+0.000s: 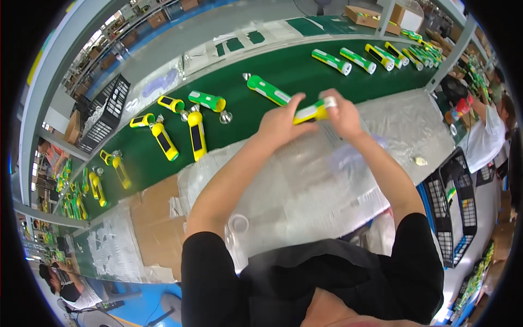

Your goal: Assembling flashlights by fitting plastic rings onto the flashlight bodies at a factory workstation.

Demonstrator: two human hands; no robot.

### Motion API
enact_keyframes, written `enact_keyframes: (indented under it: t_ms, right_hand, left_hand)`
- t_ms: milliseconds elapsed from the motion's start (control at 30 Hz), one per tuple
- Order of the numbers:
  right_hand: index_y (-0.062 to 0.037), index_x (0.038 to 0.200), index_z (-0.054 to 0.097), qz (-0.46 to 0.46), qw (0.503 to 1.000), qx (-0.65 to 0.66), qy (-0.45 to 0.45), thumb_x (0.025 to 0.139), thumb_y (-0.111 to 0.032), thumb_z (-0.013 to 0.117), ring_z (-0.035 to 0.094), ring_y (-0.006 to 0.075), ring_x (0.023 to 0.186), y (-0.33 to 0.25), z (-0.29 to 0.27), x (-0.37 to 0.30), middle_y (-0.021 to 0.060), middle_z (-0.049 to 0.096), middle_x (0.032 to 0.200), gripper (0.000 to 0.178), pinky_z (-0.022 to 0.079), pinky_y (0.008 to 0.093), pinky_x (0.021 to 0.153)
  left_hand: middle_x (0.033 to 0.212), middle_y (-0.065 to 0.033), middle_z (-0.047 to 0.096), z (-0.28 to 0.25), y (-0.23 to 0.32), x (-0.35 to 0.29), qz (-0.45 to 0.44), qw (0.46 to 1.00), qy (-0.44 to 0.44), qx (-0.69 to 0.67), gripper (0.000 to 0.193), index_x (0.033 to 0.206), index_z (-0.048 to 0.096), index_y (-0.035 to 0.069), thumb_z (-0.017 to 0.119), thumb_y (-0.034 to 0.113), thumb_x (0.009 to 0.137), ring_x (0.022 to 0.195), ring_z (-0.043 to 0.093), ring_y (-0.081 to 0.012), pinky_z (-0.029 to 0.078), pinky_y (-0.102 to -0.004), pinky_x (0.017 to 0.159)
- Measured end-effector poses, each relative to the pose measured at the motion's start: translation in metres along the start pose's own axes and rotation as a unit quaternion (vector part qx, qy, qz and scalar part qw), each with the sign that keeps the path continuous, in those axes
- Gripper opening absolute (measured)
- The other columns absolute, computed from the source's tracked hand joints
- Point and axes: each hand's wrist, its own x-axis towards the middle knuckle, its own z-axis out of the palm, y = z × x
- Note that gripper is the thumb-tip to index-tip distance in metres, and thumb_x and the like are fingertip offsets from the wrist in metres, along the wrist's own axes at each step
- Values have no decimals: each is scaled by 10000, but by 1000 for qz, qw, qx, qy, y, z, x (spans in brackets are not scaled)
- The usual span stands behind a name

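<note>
Both hands [276, 126] [345, 117] around yellow flashlight [311, 113]

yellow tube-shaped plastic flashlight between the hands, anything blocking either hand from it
Nothing visible, despite some blur: the left hand and right hand hold the yellow flashlight at opposite ends. The green tube-shaped plastic flashlight lies beyond the left hand, not between.

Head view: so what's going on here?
A person holds a yellow-and-white flashlight with the left hand and the right hand, the right at its white end. A green flashlight lies just beyond, on a green surface. Leftward lie opened flashlights with silvery reflectors outside them; rightward, a row of closed flashlights.
</note>
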Motion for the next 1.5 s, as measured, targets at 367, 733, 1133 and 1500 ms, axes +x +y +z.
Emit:
enact_keyframes:
  t_ms: [367, 733, 1133, 1500]
  right_hand:
    - [-59, 1104, 619, -32, 965, -241, 97, 924, -435, 584, 657, 386, 889, 125, 47, 126, 168, 689, 967, 418, 520, 428, 780]
    - [-67, 1151, 541, 335, 671, 600, -280, 897, -416, 664, 637, 195, 767, -62, 29, -19, 112, 637, 912, 449, 555, 359, 712]
    - [-59, 1272, 436, 167, 709, 535, -428, 869, -525, 665, 630, 199, 705, -142, -37, -143, 121, 613, 863, 657, 509, 323, 657]
    - [-21, 1380, 351, 133, 795, 539, -245, 1007, -303, 534, 614, 169, 920, -151, -21, -197, 100, 560, 1127, 502, 524, 313, 762]
  left_hand:
    - [756, -98, 659, 38, -88, 57, -212, 971, -64, -90, 455, 1182, 614, 176, 580, 546, 919, 526, 617, -192, 489, -317, 535]
    - [702, -47, 593, -12, 45, -86, -22, 951, -155, -266, 310, 1176, 577, 127, 705, 182, 899, 575, 590, -97, 470, -268, 539]
    - [857, -76, 683, -52, 70, -150, -193, 842, -23, -503, 286, 1020, 687, 17, 580, 281, 990, 797, 608, -86, 499, -270, 654]
    - [879, -19, 691, -41, 125, -165, 128, 970, 92, -183, 315, 1084, 704, 120, 514, 348, 979, 986, 598, -289, 375, -425, 927]
